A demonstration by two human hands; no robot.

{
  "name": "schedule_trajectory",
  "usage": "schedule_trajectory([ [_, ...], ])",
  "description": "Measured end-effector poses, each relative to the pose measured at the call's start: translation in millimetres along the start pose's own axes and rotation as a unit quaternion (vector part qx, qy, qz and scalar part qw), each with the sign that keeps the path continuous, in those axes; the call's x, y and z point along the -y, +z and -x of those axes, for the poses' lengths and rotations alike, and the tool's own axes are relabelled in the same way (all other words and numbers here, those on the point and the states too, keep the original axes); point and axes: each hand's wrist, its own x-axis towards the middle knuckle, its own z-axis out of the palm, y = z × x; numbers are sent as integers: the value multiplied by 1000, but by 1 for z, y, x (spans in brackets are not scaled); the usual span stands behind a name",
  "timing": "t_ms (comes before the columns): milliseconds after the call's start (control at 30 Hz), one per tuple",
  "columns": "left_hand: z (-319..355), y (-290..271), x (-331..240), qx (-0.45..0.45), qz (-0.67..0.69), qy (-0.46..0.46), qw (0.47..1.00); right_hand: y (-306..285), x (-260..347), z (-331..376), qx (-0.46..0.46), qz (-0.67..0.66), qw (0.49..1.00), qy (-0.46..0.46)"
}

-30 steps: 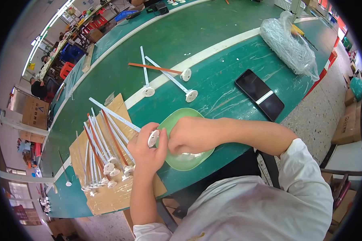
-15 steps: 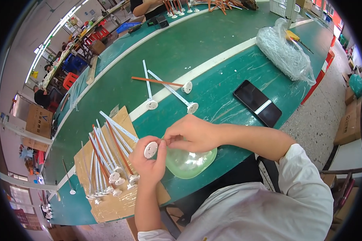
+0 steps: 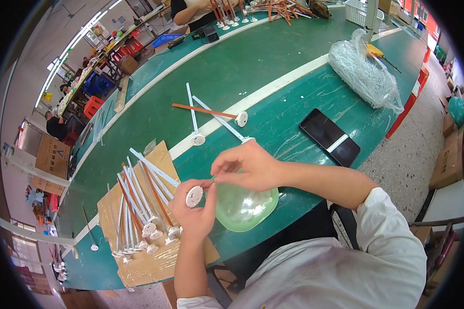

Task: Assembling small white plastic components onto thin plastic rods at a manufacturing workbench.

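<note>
My left hand (image 3: pixel 195 213) is closed around a piece with a round white disc base (image 3: pixel 194 196). The disc faces up between its fingers, and how far the rest of that piece reaches is hard to make out. Thumb and fingers of my right hand (image 3: pixel 250 166) are pinched at the left fingertips, on something too small to name. Just below the hands stands a pale green see-through bowl (image 3: pixel 247 208). Left of my left hand, several white and brown strips with white disc bases lie on a flattened piece of cardboard (image 3: pixel 139 273).
Three more disc-based strips (image 3: pixel 205 110) lie crossed beyond my hands on the green table (image 3: pixel 273 62). To the right are a black phone (image 3: pixel 330 136), a clear plastic bag (image 3: pixel 363 72) and a yellow-handled tool (image 3: pixel 375 50). Across the table, a person handles similar strips.
My right hand has shifted slightly up and now partly covers the nearest crossed strip's disc. Its fingertips sit a little apart from my left hand's. The view has tilted slightly.
</note>
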Motion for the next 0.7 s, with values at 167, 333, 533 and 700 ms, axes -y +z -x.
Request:
schedule_trajectory([
  [167, 3, -1, 1, -10, -9, 20, 1000, 1, 0, 0, 7, -5, 1000, -11],
  [333, 2, 2, 2, -42, -19, 2, 999, 8, -2, 3, -14, 157, 976, -150],
  [533, 0, -1, 4, -59, -15, -15, 998, 7, -7, 2, -39, 206, 959, -193],
  [700, -1, 0, 2, -34, -30, 45, 998, 6, 1, 2, -48, 97, 984, -145],
])
